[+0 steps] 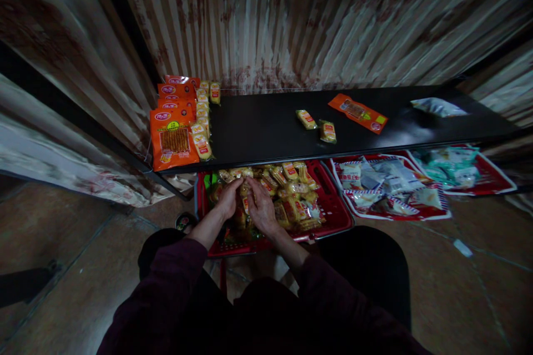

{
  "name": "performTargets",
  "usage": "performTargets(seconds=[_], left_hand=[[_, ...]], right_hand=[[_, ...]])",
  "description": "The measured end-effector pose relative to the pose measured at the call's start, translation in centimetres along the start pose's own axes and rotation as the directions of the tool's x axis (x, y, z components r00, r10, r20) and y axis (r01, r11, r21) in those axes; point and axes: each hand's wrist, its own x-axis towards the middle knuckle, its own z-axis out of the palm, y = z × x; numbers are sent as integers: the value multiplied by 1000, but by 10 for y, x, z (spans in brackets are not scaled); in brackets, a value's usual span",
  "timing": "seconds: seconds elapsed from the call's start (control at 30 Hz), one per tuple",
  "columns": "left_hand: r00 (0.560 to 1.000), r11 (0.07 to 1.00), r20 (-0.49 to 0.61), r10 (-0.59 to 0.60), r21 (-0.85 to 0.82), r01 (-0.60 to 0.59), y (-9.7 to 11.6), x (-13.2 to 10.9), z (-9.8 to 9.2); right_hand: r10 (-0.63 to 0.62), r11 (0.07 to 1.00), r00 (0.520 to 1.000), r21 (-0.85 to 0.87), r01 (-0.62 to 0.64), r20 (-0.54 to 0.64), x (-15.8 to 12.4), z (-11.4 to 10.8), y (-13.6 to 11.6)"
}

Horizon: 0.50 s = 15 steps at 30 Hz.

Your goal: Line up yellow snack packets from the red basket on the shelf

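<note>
A red basket (pixel 333 212) on the floor under a black shelf (pixel 258 133) holds several small yellow snack packets (pixel 291 188). My left hand (pixel 228 198) and my right hand (pixel 260 205) are both down inside the basket at its left side, fingers curled together round small yellow packets. Exactly how many packets each hand holds is hidden by the fingers.
Orange snack bags (pixel 172 141) and a row of yellow packets (pixel 202 133) are lined up at the shelf's left end. Two loose yellow packets (pixel 317 125) and an orange bag (pixel 358 112) lie mid-shelf. Red bags of wrapped snacks (pixel 391 186) sit on the floor to the right.
</note>
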Motion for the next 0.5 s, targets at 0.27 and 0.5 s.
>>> performTargets(seconds=[0.27, 0.5], left_hand=[[992, 993, 68, -105, -41, 108, 7, -7, 2], [983, 984, 92, -158, -73, 165, 12, -10, 4]], right_hand=[[49, 998, 999, 46, -49, -1, 1, -2, 1], [68, 994, 997, 82, -66, -31, 0, -3, 5]])
